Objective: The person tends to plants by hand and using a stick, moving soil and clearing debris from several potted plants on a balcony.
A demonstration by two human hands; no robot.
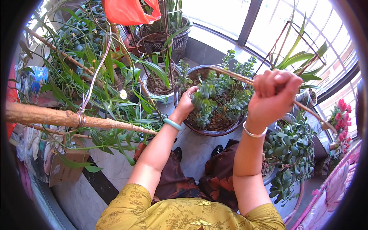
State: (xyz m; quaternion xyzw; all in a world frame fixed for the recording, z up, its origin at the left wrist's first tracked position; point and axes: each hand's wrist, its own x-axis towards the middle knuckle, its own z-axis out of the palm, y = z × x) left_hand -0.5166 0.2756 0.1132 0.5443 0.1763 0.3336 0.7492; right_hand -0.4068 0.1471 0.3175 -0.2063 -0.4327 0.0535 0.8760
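Observation:
A large round glazed pot (212, 133) of soil stands on the floor before me, with leafy succulent stems (204, 95) growing in it. My left hand (188, 99) is at the pot's left side, its fingers closed on a leafy stem that looks blurred. Above the pot's right side, my right hand (274, 89) is closed around a thin wooden stick (233, 75). One end of the stick reaches over the pot's far part; the other passes out below the hand to the right.
A thick wooden pole (51, 116) with wire around it juts in from the left among long-leaved plants (95, 83). Another potted plant (162, 86) stands behind left. A jade plant (290, 149) is at right, pink flowers (342, 115) beyond it. A red plastic bag (129, 11) hangs at the top.

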